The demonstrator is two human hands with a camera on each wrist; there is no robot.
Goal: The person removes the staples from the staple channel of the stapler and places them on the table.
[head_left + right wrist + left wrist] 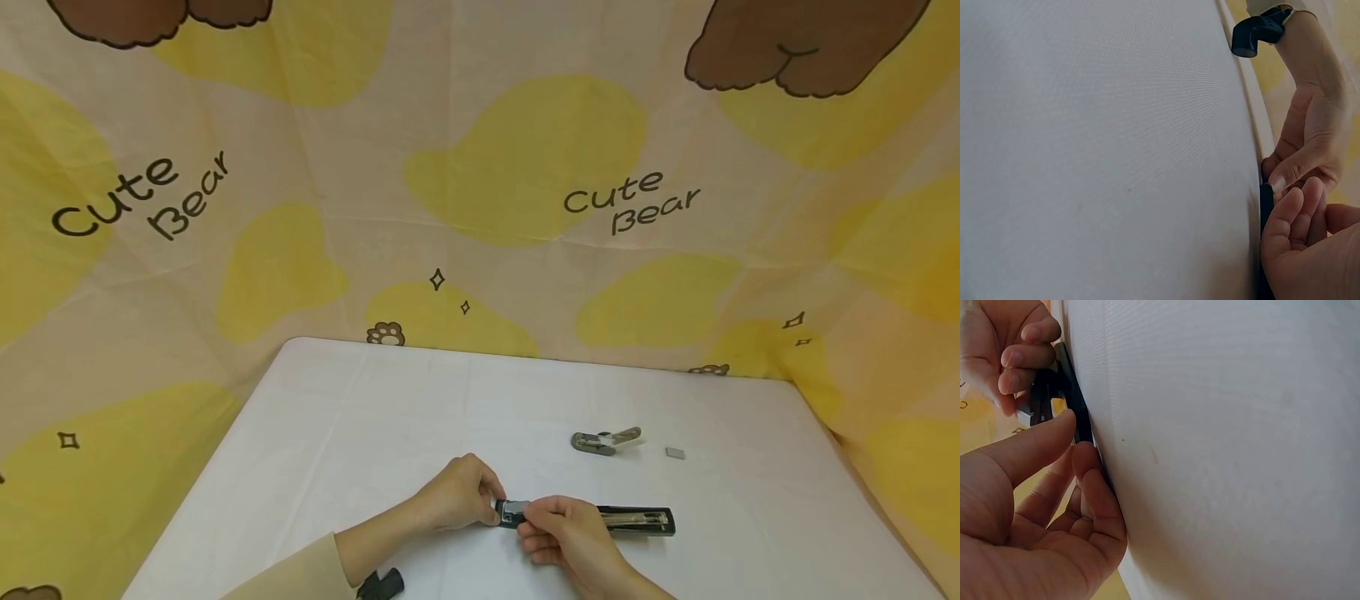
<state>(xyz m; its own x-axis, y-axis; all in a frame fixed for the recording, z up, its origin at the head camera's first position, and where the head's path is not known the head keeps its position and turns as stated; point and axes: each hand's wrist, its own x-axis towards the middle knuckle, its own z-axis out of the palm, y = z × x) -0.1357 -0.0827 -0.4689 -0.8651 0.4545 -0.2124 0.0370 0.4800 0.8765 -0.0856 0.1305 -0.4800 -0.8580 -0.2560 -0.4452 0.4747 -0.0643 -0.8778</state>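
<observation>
A black stapler [637, 522] lies lengthwise on the white table with its metal channel facing up. My left hand [459, 493] pinches the stapler's left end between thumb and fingers. Over the stapler's left half, my right hand [573, 537] has its fingers curled and pinches a small grey strip of staples [517, 506] at that end. In the left wrist view, a silvery edge of the staples [1024, 417] shows by the right thumb. The right wrist view has the left thumb against the dark stapler end [1266, 194]. The right fingers hide the stapler's middle.
Behind the stapler, a small hinged grey tool [600, 442] lies with its arms spread. To its right is a small grey block [675, 453], like staples. A black camera mount [384, 585] sits at the left wrist. Patterned cloth [480, 167] hangs behind the table [360, 400].
</observation>
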